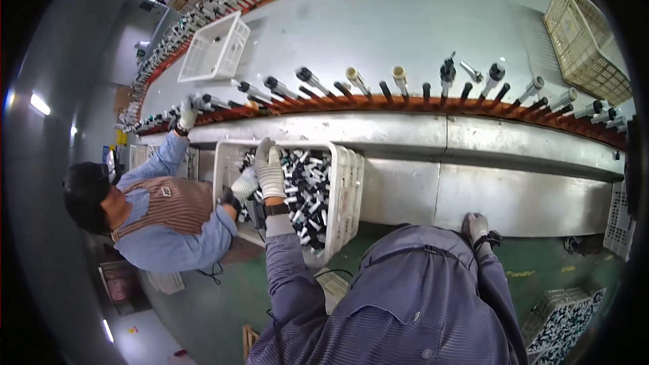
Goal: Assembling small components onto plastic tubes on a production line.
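Observation:
My left hand (pixel 270 170), in a whitish glove, reaches over a white plastic crate (pixel 346 192) near its far rim. Its fingers are stretched out, and I see nothing held in them. Heaped inside the crate are many small black and white cylindrical parts (pixel 312 192). My right hand (pixel 476 225), also gloved, rests at the front edge of the metal ledge (pixel 520 199). Its fingers look curled in, and whatever they hold, if anything, is hidden.
Beyond the ledge runs an orange rail (pixel 405 103) with upright pegs, several carrying black, silver or cream tubular parts. A co-worker (pixel 169 209) on the left has one gloved hand over the crate, another at the rail. Crates stand at back left (pixel 236 44), back right (pixel 564 40) and lower right (pixel 551 311).

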A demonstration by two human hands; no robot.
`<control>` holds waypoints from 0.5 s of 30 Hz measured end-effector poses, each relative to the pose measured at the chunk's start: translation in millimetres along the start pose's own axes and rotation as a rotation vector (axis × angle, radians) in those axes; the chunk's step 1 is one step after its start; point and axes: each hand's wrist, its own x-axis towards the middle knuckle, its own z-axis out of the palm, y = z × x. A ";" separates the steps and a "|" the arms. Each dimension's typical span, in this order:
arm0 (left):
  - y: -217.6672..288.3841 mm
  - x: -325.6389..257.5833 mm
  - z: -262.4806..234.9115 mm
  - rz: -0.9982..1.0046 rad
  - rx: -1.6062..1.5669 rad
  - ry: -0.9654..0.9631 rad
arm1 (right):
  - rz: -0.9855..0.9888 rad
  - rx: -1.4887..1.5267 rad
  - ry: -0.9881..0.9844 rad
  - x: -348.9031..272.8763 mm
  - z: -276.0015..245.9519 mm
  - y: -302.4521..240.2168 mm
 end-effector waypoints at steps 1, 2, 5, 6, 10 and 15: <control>-5.6 -25.0 -18.5 -0.098 0.092 -0.047 | 0.018 0.047 -0.038 -4.6 2.3 -9.8; 8.6 -45.4 -16.6 -0.143 0.122 -0.051 | 0.084 0.096 -0.080 -5.0 3.1 -10.6; -3.9 -82.4 -7.6 -0.174 0.563 -0.256 | 0.110 0.094 -0.079 -12.3 -2.7 -4.7; 2.3 -94.1 -5.1 -0.202 0.537 -0.257 | 0.110 0.080 -0.089 -14.1 -2.8 -9.4; -1.8 -99.4 0.8 -0.133 0.708 -0.231 | 0.122 0.037 -0.133 -14.9 -0.3 -23.9; -0.6 -93.2 21.2 0.177 0.935 -0.287 | 0.120 0.061 -0.171 -12.5 -14.1 -33.4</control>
